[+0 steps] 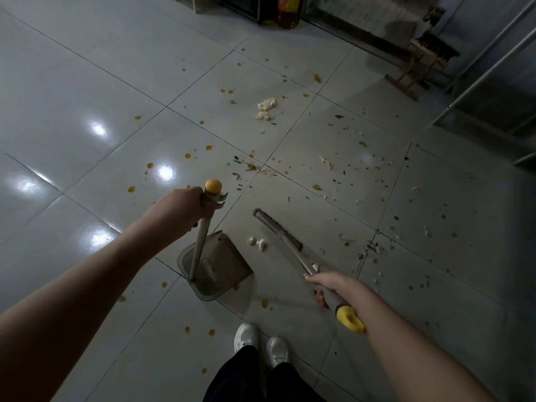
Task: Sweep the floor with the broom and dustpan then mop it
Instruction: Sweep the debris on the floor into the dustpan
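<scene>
My left hand (181,208) grips the top of the dustpan's grey handle, just under its yellow cap. The grey dustpan (224,264) stands on the tiled floor below it, with a little pale debris inside. My right hand (330,285) holds the broom's grey handle near its yellow end. The broom head (277,229) rests on the floor just right of the dustpan's mouth. Two small pale scraps (257,242) lie between broom head and dustpan. Crumpled tissue (266,107), peels, seeds and yellow drops are scattered over the floor (87,82) ahead and to the right.
My two white shoes (261,342) stand just behind the dustpan. A small wooden stool (417,68) stands at the back right beside a metal frame (487,74). A yellow bottle (288,10) and a dark cabinet stand along the far wall.
</scene>
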`<state>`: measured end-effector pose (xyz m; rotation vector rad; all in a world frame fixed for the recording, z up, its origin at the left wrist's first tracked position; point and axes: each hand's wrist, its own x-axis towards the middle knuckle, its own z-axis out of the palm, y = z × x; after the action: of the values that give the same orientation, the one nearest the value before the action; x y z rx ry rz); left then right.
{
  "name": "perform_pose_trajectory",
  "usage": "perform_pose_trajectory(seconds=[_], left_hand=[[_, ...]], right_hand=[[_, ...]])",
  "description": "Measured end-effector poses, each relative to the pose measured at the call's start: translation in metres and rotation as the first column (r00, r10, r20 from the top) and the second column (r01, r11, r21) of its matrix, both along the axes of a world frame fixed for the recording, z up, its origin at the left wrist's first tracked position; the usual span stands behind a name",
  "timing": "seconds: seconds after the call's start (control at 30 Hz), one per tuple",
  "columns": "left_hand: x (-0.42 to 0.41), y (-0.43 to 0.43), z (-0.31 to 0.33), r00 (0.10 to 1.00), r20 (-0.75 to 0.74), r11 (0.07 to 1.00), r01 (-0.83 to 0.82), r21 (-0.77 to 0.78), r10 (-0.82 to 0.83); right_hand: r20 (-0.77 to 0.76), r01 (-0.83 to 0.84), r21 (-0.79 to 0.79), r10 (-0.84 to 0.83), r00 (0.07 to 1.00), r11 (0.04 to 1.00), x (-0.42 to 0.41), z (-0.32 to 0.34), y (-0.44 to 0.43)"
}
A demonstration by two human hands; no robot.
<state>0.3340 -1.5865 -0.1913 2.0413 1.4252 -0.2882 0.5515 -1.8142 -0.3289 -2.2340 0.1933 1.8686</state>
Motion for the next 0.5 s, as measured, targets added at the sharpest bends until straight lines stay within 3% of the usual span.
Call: perform_pose_trajectory(seconds=[0.1, 0.27, 0.5], left_hand=[[-0.003, 0.006, 0.005, 1.000, -0.006, 1.000, -0.005, -0.015, 0.005], [-0.002, 0.014, 0.012, 0.998, -0.052, 0.999, -0.025, -0.041, 0.023], [0.002, 0.012, 0.023, 0.991, -0.076, 0.985, -0.120, -0.123, 0.111]], right_hand=[[-0.132, 0.087, -0.027, -0.090, 0.987, 0.996, 0.013, 0.006, 0.011], [-0.429, 0.335, -0.089, -0.339, 0.837, 0.938, 0.036, 0.016, 0.045], [-0.581, 0.408, -0.121, -0.397, 0.710, 0.905, 0.041, -0.001, 0.077]])
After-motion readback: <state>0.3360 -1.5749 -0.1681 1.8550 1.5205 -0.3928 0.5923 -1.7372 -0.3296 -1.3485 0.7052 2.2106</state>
